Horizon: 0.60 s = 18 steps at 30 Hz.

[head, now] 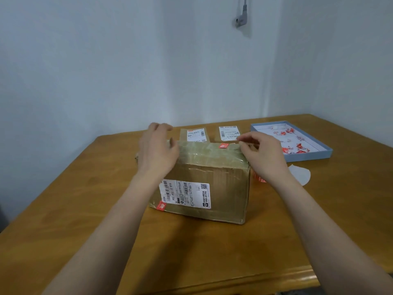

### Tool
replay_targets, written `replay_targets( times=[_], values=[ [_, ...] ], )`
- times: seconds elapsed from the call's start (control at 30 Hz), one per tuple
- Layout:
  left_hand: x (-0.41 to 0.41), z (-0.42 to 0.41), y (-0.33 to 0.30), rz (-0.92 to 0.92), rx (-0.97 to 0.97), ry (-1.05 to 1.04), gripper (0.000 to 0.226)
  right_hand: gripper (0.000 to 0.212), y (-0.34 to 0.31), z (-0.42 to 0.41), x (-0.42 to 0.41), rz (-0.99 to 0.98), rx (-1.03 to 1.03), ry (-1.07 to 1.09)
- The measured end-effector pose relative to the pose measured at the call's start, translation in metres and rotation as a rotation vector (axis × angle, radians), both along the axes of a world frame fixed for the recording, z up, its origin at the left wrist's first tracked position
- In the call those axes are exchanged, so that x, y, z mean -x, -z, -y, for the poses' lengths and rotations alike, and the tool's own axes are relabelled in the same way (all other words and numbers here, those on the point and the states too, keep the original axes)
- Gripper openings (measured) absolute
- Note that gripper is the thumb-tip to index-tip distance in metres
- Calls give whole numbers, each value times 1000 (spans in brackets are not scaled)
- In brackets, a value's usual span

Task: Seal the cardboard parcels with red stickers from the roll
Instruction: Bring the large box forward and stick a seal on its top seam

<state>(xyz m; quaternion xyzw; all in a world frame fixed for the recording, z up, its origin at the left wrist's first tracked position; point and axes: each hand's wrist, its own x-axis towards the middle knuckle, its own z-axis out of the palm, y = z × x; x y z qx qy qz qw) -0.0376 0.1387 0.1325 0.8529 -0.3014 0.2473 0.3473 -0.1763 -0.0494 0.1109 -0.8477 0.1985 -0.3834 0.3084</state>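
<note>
Parcel stands mid-bench, taped over, a shipping label on its near face. Two red stickers are already on it: one at the label's lower left corner, one on the far top edge. Judging by that, the step in hand is work on this parcel's top, either pressing a seal down or turning the parcel for another.

The left hand lies over the top left corner, fingers loosely spread and resting on the tape, steadying it. The right hand sits at the top right corner with thumb and forefinger brought together at the edge; whether they pinch a sticker, a scrap of backing or just the tape I cannot tell, as nothing red shows between them.

The roll is mostly hidden behind the right wrist, just beside the parcel's right side, only a strip of red showing. A white backing scrap lies near it. Beyond, a blue tray holds crumpled red-and-white scraps. Two more parcels lie flat behind, labels up, with no red seen on them.

Next move, as I read it: if the fingers hold a sticker, lay it across the seam and rub it flat while the left hand holds the parcel; otherwise reach for the roll and peel a fresh one.
</note>
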Motion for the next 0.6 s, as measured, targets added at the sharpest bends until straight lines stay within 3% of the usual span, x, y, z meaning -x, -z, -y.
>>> replay_targets(
  times=[0.13, 0.33, 0.6],
  values=[
    [8, 37, -7, 17, -148, 220, 33, 15, -16, -3, -7, -80, 284, -53],
    [3, 60, 3, -226, -655, 169, 55, 16, -22, -3, -14, -260, 530, -40],
    [4, 61, 1, -290, -783, 175, 59, 20, -23, -3, -20, -347, 701, -50]
  ],
)
